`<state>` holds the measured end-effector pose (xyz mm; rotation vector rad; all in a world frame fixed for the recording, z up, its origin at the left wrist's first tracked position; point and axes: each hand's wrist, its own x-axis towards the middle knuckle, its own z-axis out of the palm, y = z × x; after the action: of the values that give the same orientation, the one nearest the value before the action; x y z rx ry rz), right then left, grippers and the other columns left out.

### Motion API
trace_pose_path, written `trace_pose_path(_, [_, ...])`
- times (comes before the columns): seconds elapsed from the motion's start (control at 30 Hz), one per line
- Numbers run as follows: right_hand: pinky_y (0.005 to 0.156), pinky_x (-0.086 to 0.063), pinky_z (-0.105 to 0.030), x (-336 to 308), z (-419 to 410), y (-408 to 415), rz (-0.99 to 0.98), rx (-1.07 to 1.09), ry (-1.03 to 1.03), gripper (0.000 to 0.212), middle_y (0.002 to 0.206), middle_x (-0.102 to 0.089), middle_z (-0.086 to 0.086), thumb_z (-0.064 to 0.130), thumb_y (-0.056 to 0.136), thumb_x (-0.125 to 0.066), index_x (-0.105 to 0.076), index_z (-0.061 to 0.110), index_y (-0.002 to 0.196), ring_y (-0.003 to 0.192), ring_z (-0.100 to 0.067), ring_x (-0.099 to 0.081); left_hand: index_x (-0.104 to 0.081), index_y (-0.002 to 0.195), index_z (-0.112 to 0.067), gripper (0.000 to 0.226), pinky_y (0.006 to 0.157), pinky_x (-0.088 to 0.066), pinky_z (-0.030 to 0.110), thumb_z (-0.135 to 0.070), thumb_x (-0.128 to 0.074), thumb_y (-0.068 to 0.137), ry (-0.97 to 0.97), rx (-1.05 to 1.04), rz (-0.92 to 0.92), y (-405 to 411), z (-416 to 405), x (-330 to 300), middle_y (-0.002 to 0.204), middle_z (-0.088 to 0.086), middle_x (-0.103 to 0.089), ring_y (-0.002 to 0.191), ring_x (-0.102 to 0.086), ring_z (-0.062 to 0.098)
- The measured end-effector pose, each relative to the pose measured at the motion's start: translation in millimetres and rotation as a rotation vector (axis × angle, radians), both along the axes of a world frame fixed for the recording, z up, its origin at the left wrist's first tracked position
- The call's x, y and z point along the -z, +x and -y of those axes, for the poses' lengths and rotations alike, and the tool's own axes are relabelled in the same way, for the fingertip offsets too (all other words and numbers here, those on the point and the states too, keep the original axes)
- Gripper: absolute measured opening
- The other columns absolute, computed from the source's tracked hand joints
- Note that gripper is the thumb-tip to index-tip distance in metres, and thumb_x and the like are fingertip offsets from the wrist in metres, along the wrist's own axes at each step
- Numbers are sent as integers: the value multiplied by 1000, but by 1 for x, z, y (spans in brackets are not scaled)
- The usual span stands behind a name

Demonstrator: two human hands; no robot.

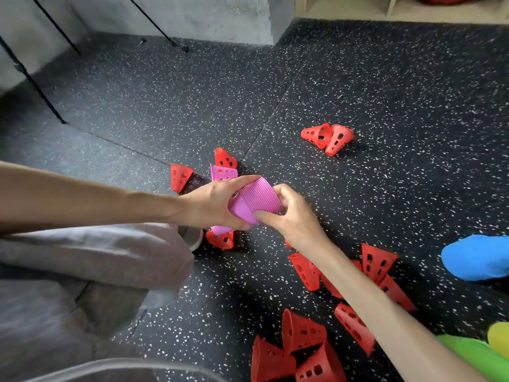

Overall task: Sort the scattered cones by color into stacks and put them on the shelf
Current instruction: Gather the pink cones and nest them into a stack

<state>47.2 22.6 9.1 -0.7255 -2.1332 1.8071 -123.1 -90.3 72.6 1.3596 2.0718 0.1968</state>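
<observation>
A stack of pink cones [254, 201] lies sideways between both hands, just above the floor. My left hand [212, 205] grips its narrow end and my right hand [292, 216] holds its wide ribbed end. One loose pink cone [223, 172] lies on the floor just behind the stack. Red perforated cones lie scattered: a pair [327, 137] at the back, two [180, 176] [224, 158] near the pink one, one [220, 239] under my left hand, and several [303, 346] at the front right, partly hidden by my right forearm.
Black speckled rubber floor [385, 92]. A blue stack [476, 256] lies at the right edge, green [476, 357] and yellow [498, 334] ones at the bottom right. A wooden shelf [391, 6] stands at the top right. My grey trouser leg [96, 257] fills the lower left.
</observation>
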Motion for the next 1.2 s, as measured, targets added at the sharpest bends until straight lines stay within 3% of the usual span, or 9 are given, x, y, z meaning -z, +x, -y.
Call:
trace_pose_path(0.17, [58,-42,-10,2,-4,-2,25,4,-12,43,88,-67,12,31,78,-87,-58,25,109,71,9,-60,-21,160,-34,104,87,-54,23,-42,-86,79,-50,-25,43,-1,-7,5,120,-13,-61,101,-63,3])
trace_pose_path(0.27, [57,-44,-17,10,-3,0,42,57,14,40,87,-68,12,34,78,-85,-59,25,107,71,5,-61,-20,160,-36,97,83,-51,15,-51,-79,83,-184,3,91,-12,-18,4,138,-15,-52,110,-63,3])
trace_pose_path(0.37, [64,-50,-31,22,-5,4,120,144,31,37,87,-68,9,37,77,-82,-58,28,104,75,-11,-63,-29,155,-41,86,84,-49,18,-67,-67,82,-221,-43,98,-33,-28,2,150,-14,-45,114,-60,2])
trace_pose_path(0.5, [69,-60,-48,29,-13,10,174,198,-18,40,90,-66,10,47,71,-77,-55,34,102,79,-17,-67,-38,149,-43,67,79,-50,23,-59,-67,90,-299,-101,-31,-73,-33,9,152,-10,-42,118,-55,12])
trace_pose_path(0.63, [73,-61,-50,29,-23,12,170,183,-53,51,92,-68,7,58,62,-70,-56,35,104,83,-21,-70,-48,130,-54,47,110,-42,42,-57,-70,89,-436,-118,-6,-109,-37,5,150,-7,-41,126,-49,15])
trace_pose_path(0.77, [72,-62,-51,36,-31,9,155,199,-106,52,92,-70,6,61,58,-70,-55,40,104,84,-21,-71,-54,137,-44,44,109,-43,44,-45,-68,95,-292,-201,-12,-133,-41,9,142,-8,-47,133,-45,13])
trace_pose_path(0.87, [68,-62,-41,42,-35,8,166,192,-86,51,97,-68,8,56,65,-75,-56,38,108,83,-16,-71,-55,140,-33,47,87,-52,28,-31,-70,96,-161,-281,-52,-145,-30,39,136,-8,-57,118,-55,14])
trace_pose_path(0.97, [48,-48,-11,43,-39,8,185,182,-44,39,98,-68,9,39,79,-81,-59,33,111,73,-9,-68,-61,133,-28,41,57,-49,25,-19,-72,95,-102,-431,36,-156,-13,74,102,5,-74,79,-63,22])
trace_pose_path(1.2, [42,-43,-8,37,-41,5,126,194,-69,36,92,-70,6,30,83,-81,-60,30,113,69,2,-65,-60,138,-22,50,68,-39,34,-33,-75,92,-45,-505,180,-142,-11,78,94,0,-69,79,-55,24])
